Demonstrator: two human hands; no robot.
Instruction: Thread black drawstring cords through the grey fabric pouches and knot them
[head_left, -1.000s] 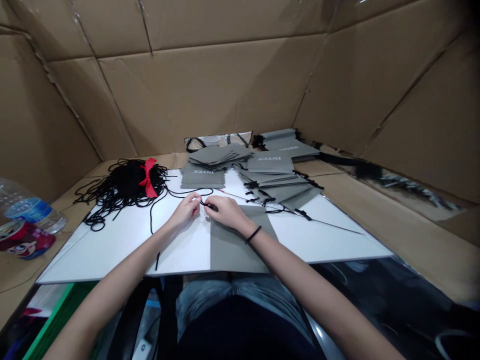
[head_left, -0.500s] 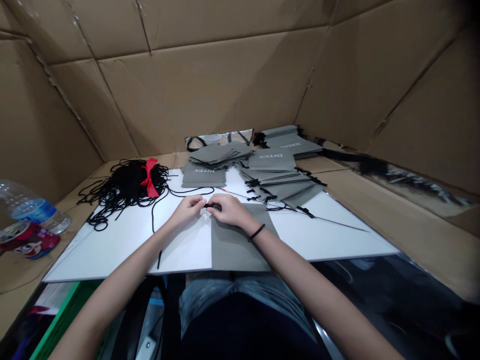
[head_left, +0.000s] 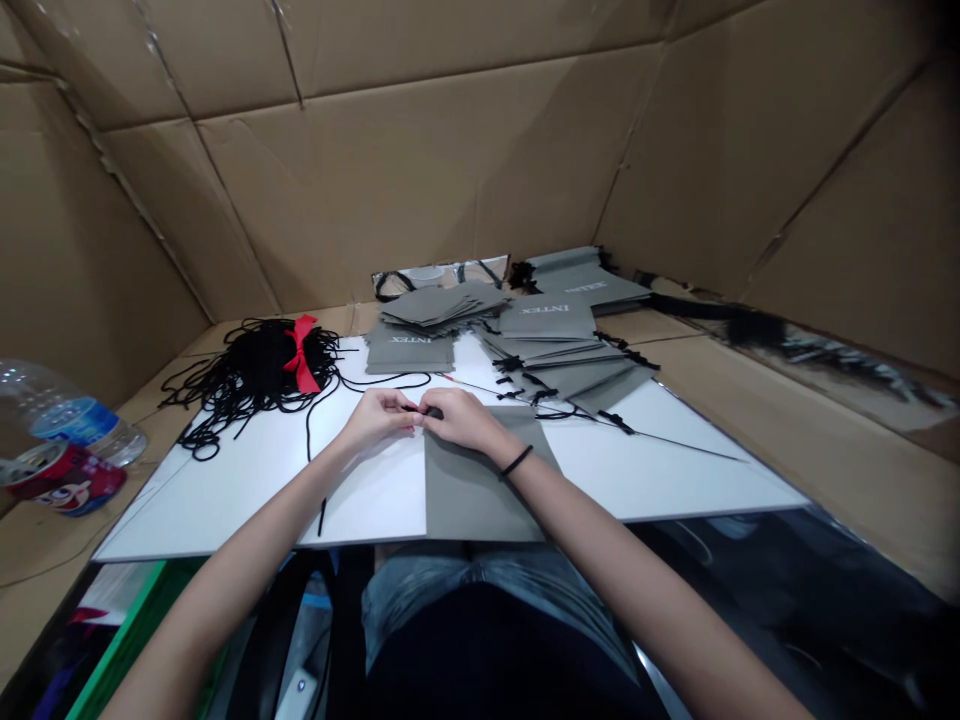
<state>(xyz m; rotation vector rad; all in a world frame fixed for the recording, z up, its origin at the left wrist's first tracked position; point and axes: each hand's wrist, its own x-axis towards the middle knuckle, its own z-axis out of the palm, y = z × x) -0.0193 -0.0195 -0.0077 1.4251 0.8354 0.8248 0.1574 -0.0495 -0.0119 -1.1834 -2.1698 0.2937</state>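
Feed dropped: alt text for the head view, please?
The left hand and right hand pinch a black cord at the far corner of a grey bag on a white board. A cord bundle lies left, grey bag stacks behind.

Cord [head_left: 308, 445] end lost between the pinched fingertips of left hand [head_left: 379, 418] and right hand [head_left: 459, 420]; each grip covers what goes on there. Top left corner of grey bag [head_left: 476, 490] hidden under right hand. Bottle [head_left: 71, 420] and red can [head_left: 64, 482] cut by left edge. Print on farthest bag stack [head_left: 585, 287] too small to read. Lower right corner dark, blurred.
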